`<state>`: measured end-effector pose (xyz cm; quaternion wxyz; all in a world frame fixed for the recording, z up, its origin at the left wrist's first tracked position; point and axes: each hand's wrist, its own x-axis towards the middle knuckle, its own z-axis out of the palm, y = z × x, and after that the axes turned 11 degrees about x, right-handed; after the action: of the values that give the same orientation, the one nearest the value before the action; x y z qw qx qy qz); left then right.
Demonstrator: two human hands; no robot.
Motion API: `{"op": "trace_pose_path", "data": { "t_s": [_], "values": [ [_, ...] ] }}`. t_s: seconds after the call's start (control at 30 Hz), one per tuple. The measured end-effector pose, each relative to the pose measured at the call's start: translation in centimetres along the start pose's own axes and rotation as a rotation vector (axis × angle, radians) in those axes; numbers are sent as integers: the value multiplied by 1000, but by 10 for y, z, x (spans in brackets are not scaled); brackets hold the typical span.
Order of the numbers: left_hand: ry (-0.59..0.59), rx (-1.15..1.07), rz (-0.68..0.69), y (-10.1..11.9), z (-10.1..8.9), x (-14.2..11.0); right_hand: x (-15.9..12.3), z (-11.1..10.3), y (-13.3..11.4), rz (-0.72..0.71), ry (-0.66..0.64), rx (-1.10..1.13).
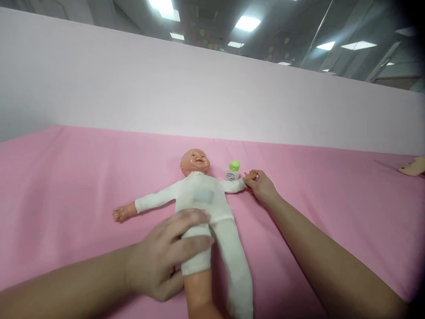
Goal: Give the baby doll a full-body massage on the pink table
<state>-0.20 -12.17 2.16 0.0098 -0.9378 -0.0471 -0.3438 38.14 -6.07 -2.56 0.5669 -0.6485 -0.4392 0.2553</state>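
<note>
Smooth pink sheeting [83,177] covers the broad surface, lightly creased on the left and running back to a pale wall. Nearest, a bare left hand [171,252] reaches in from the lower left, its bent fingers laid across the covered thigh of a baby doll [189,195] with a white cloth body and shiny tan plastic head, hands and shin. The thumb sits low beside that same leg; how firmly the fingers press cannot be told. Below the cloth cuff, the plastic shin of this leg shows bare, while the other leg is sleeved in white as far as the lower edge of view.

The doll lies on its back in the middle of the sheeting, head away, arms spread to both sides. A faint bluish-grey patch [203,195] marks its chest. At the right, a bare right hand [260,186] pinches the doll's small plastic hand between thumb and fingers. Just beyond that doll arm stands a small whitish bottle [231,174] with a lime-green cap and a printed label, partly hidden by the sleeve. Well apart, at the right edge, lies a pale yellow object [413,166], cut off by the frame.

Behind rises the plain pale wall [212,97], topped by dark glass [199,22] showing bright rectangular ceiling lights [248,23].
</note>
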Motion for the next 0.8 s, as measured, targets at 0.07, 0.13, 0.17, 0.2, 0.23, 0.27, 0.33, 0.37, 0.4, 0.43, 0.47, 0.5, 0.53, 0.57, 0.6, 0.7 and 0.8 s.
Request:
{"op": "trace_pose_path", "data": {
  "t_s": [0.07, 0.13, 0.17, 0.2, 0.23, 0.27, 0.33, 0.37, 0.4, 0.43, 0.47, 0.5, 0.53, 0.57, 0.6, 0.7, 0.8],
  "values": [
    [31, 28, -67, -11, 1, -3, -9, 4, -8, -100, 10, -20],
    [23, 34, -150, -23, 2, -6, -25, 10, -20, -256, -7, -28],
    [11, 27, -204, -29, 4, -6, -34, 15, -26, -338, -29, -25],
    [-3, 13, -261, -34, 5, -7, -44, 19, -33, -408, -73, -34],
    [-13, -8, -320, -38, 7, -7, -54, 23, -39, -476, -136, -54],
    [-15, -35, -370, -42, 8, -7, -64, 28, -45, -551, -219, -77],
    [-10, -94, -426, -46, 12, -6, -80, 35, -54, -711, -437, -145],
    [-9, -118, -433, -47, 14, -6, -85, 37, -58, -771, -534, -167],
    [-10, -132, -433, -48, 15, -6, -89, 39, -61, -808, -610, -178],
    [-14, -135, -433, -48, 15, -6, -90, 40, -63, -819, -654, -176],
    [-20, -129, -434, -48, 15, -6, -91, 40, -63, -804, -669, -166],
    [-23, -116, -434, -48, 15, -6, -90, 40, -63, -770, -660, -154],
    [-22, -99, -432, -47, 13, -7, -87, 40, -61, -729, -635, -142],
    [-20, -77, -421, -45, 12, -7, -84, 38, -60, -682, -596, -121],
    [-18, -51, -401, -43, 9, -8, -80, 37, -57, -631, -546, -84],
    [-3, 21, -271, -33, 1, -5, -64, 29, -48, -462, -350, 109],
    [24, -15, -93, -17, -8, 4, -41, 16, -37, -270, -181, 238]
  ]
}}
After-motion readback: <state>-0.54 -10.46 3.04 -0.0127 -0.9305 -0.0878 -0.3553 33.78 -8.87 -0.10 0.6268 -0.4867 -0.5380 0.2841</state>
